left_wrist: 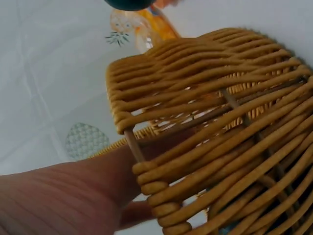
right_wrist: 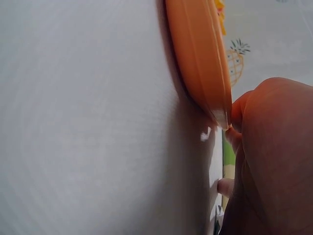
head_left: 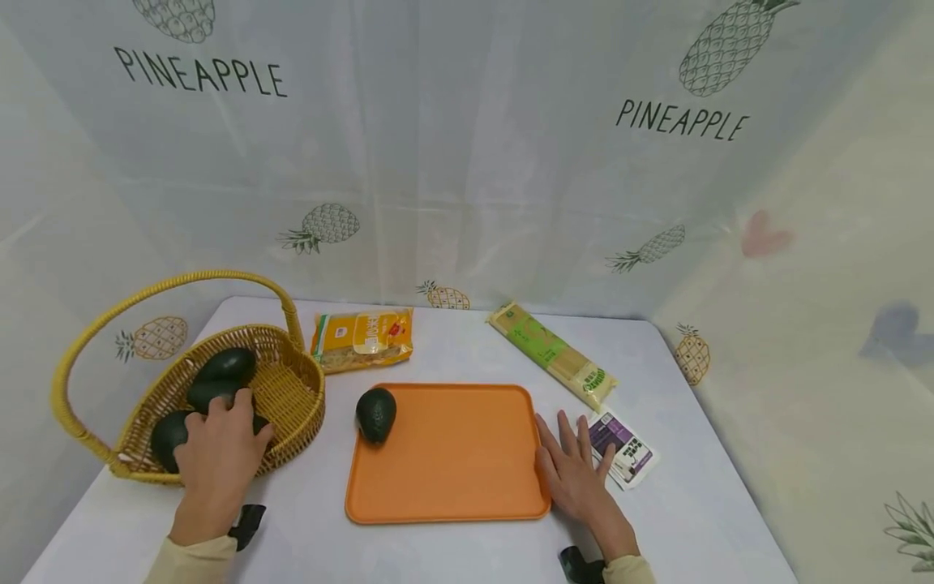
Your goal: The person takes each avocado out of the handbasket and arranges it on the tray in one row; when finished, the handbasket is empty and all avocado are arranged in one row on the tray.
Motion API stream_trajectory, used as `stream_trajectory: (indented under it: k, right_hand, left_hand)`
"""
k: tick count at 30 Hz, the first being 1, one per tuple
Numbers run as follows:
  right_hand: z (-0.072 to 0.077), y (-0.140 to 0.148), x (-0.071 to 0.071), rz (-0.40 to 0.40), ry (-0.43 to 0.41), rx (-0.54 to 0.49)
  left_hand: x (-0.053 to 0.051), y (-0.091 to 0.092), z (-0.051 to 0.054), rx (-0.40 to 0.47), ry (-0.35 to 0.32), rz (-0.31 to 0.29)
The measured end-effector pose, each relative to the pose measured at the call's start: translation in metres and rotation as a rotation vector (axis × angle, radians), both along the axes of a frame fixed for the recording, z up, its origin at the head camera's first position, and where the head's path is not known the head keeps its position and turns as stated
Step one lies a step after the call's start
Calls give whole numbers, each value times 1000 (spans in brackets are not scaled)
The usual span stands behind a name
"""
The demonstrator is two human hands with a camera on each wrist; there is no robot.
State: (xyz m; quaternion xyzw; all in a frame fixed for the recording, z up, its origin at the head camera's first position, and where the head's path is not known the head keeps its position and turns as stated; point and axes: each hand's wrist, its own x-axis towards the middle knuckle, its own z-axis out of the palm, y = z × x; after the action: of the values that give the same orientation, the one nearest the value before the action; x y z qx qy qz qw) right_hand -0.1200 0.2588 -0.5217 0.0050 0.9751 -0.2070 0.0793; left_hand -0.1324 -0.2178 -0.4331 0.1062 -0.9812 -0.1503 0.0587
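In the head view, my left hand [head_left: 219, 450] reaches over the near rim of the yellow wicker basket [head_left: 295, 410]. Its fingers curl over a dark green avocado [head_left: 260, 424], which shows between thumb and fingers and is mostly hidden. Other avocados [head_left: 224, 367] lie around it in the basket. One more avocado [head_left: 376, 415] lies on the upper left corner of the orange tray [head_left: 452, 454]. At the tray's right edge rests my right hand [head_left: 576, 474], its fingers spread and the thumb side touching the rim [right_wrist: 222, 110]. The basket's woven wall [left_wrist: 220, 122] hides the left fingers in the left wrist view.
An orange food packet [head_left: 365, 339] lies behind the tray, beside the basket. A long green and yellow packet [head_left: 552, 354] lies at the back right. Near the right fingers is a purple and white packet [head_left: 620, 446]. The basket's tall handle [head_left: 178, 280] arches above it.
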Motion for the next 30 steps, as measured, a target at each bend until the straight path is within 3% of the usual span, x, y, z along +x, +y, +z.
stream_trajectory:
  k: [3,7,14,30]
  right_hand:
    - [-1,0,1,0,-3,1]
    - [-1,0,1,3,2,-1]
    - [0,1,0,5,4,11]
    - [2,0,-1,8,26,-14]
  left_hand:
    - [-1,-3,0,-4,-92,17]
    - [-3,-9,-1,-13,-181,-8]
    - [-12,-16,-7,-23,-129,-97]
    - [-23,-19,-7,138,-229,-104]
